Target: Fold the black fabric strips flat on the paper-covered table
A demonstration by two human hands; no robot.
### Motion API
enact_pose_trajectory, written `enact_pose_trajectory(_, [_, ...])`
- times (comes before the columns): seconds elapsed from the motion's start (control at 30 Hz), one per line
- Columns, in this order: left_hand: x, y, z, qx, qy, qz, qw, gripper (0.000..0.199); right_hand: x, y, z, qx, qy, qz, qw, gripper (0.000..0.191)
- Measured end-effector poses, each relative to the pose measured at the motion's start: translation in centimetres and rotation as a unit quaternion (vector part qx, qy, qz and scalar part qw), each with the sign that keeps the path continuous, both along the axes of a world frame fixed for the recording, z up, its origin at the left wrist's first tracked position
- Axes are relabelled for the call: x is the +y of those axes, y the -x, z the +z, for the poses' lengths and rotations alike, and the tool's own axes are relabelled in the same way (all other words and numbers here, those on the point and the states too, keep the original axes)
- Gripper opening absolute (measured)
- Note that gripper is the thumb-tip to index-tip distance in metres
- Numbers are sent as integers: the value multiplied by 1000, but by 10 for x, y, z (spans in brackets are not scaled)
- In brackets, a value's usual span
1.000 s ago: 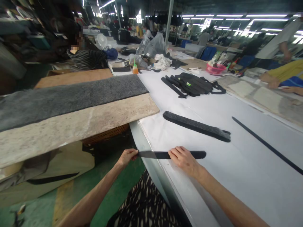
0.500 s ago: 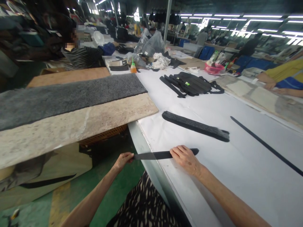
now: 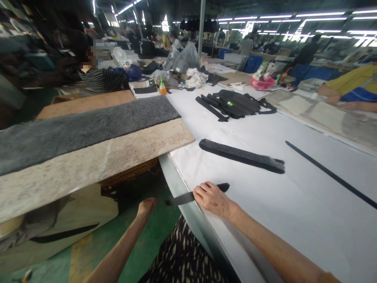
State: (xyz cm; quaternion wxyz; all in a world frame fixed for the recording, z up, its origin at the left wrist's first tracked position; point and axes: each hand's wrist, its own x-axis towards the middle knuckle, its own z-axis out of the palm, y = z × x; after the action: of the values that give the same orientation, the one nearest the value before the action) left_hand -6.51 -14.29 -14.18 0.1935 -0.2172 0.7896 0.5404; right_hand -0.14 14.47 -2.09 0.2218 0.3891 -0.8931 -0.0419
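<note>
My right hand (image 3: 213, 199) is closed over a dark fabric strip (image 3: 185, 198) at the near edge of the white table. The strip's pointed black end (image 3: 224, 187) shows past my knuckles on the table, and its other end hangs out over the edge, blurred. Left of that loose end, with a small gap between, my left hand (image 3: 146, 207) is in the air with its fingers curled closed; whether anything is in them cannot be made out. Beyond my right hand lies a stack of black and grey strips (image 3: 241, 156).
A long thin black strip (image 3: 330, 173) lies at the right. Farther back are a pile of black pieces (image 3: 235, 104), an orange bottle (image 3: 163, 89) and a pink basket (image 3: 263, 83). A board (image 3: 123, 151) with grey cloth juts in at left. Co-workers (image 3: 103, 80) are nearby.
My left hand has come off the strip's end and moved slightly left and down. My right hand has slid left with the strip, towards the table edge.
</note>
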Motion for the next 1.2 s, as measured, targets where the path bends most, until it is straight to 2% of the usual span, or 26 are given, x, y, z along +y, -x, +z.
enact_pose_trajectory(0.03, [7, 1, 11, 20, -1, -4, 1000, 40, 0, 0, 0, 1, 1, 0, 1000, 15])
enact_pose_trajectory(0.1, [26, 1, 39, 67, -27, -54, 996, 41, 0, 0, 0, 3, 4, 2, 1000, 15])
enact_pose_trajectory(0.13, [38, -1, 54, 88, -46, -96, 990, 42, 0, 1, 0, 2, 4, 3, 1000, 15])
enact_pose_trajectory(0.2, [62, -7, 80, 132, -82, -265, 952, 45, -1, 1, 1, 0, 5, 4, 1000, 13])
enact_pose_trajectory(0.23, [73, -10, 90, 125, -95, -307, 939, 46, -2, 2, 1, -1, 7, 3, 1000, 12])
enact_pose_trajectory(0.3, [88, -16, 101, 99, -125, -334, 929, 46, -3, 2, 1, -2, 11, 0, 1000, 12])
enact_pose_trajectory(0.43, [93, -19, 98, 69, -167, -311, 933, 46, 9, 1, 0, -3, 17, -2, 1000, 15])
enact_pose_trajectory(0.63, [89, -10, 96, 35, -180, -339, 923, 48, 58, -15, 2, -27, 47, -76, 996, 17])
enact_pose_trajectory(0.73, [89, -7, 93, 31, -179, -343, 922, 47, 70, -22, 4, -42, 54, -87, 994, 19])
enact_pose_trajectory(1.0, [75, -6, 83, 35, -159, -347, 924, 45, 60, -19, 1, -19, 9, -57, 998, 20])
enact_pose_trajectory(1.2, [48, -5, 74, 8, -115, -325, 939, 45, 31, -6, 3, 3, -39, 14, 999, 16])
